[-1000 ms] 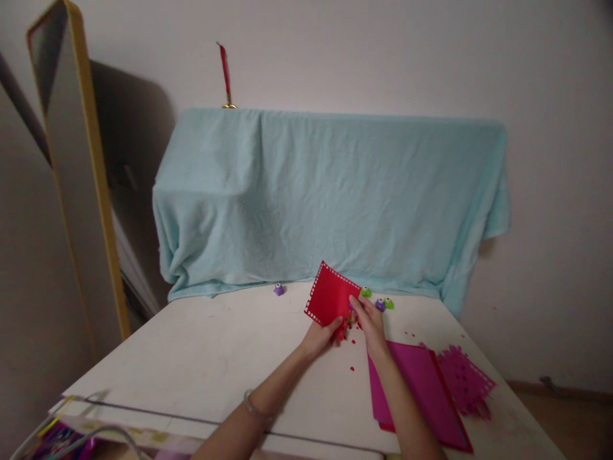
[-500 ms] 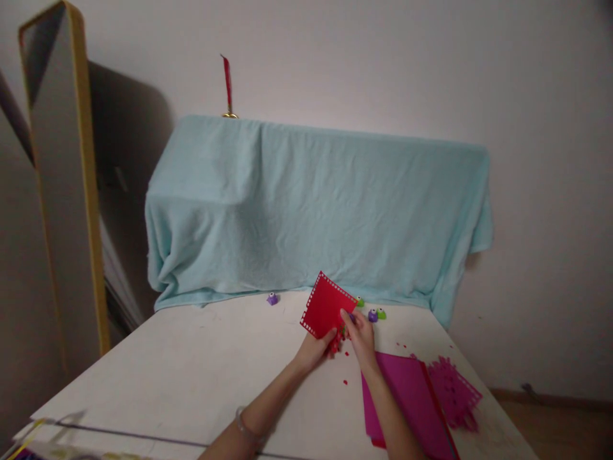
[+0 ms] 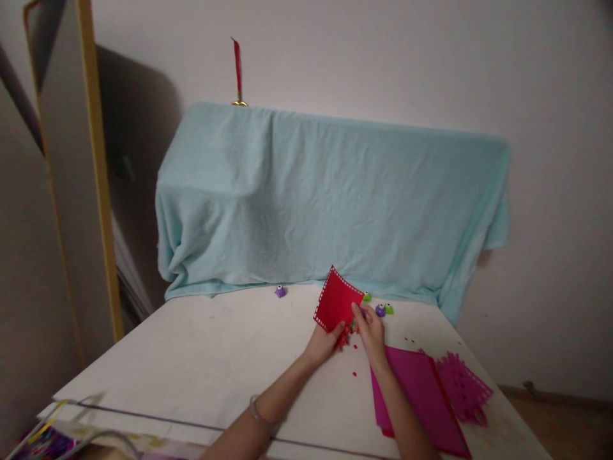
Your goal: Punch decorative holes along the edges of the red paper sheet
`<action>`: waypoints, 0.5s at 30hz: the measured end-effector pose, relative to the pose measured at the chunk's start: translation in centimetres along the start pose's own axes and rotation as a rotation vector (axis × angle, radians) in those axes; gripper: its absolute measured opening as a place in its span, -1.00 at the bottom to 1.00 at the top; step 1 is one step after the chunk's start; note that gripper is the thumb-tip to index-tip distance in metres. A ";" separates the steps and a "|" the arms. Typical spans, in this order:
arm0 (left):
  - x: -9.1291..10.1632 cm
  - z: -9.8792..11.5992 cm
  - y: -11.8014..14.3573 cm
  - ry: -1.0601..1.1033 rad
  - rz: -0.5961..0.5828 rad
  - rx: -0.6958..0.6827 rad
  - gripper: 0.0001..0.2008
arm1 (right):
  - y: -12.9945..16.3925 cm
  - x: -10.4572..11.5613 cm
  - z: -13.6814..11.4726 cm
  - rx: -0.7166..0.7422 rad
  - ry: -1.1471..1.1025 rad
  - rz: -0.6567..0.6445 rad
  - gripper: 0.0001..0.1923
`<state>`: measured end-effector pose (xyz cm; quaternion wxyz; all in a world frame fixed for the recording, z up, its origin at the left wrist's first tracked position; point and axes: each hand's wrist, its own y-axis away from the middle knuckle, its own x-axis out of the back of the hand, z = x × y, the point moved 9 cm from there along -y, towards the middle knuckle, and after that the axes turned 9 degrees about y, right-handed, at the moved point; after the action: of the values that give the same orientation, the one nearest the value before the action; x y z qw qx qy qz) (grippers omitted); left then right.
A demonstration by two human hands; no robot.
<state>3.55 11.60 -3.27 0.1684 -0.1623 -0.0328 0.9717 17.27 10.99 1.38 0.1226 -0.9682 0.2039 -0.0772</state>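
My left hand grips the lower edge of a red paper sheet, its thumb on top. Small holes run along the sheet's edges, and its lower part is cut into fringe-like strips. My right hand is closed at the sheet's right corner around a small purple craft punch, mostly hidden by the fingers. A bit of green shows between the hands, too small to name. Beyond the right hand lie another purple punch and a green punch. Little red paper bits are scattered below the hands.
Magenta and red sheets lie stacked under my right forearm, beside a fringed, hole-punched magenta piece. A further purple punch sits at the back of the white table. Behind hangs a light blue cloth; a mirror stands left.
The whole view has shifted slightly, so everything appears a little further right and higher. Both hands keep their hold at the red sheet, with little other visible change.
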 end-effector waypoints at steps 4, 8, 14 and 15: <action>0.2 -0.1 -0.1 -0.006 0.004 0.000 -0.53 | 0.2 0.0 -0.5 0.056 0.045 0.008 -0.51; 0.0 -0.3 -0.2 -0.002 -0.018 0.004 -0.52 | 0.7 -0.2 -1.4 0.090 0.061 -0.004 -0.52; 0.2 -0.4 -0.1 0.036 0.012 0.001 -0.52 | 1.6 -0.4 -2.2 0.078 0.085 -0.013 -0.50; 0.2 -0.5 -0.1 0.028 0.013 0.005 -0.51 | 1.7 -0.5 -2.3 0.070 0.100 -0.024 -0.50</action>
<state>3.56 11.77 -3.83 0.1628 -0.1757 -0.0268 0.9705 15.77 9.23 3.08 0.1453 -0.9606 0.1955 -0.1342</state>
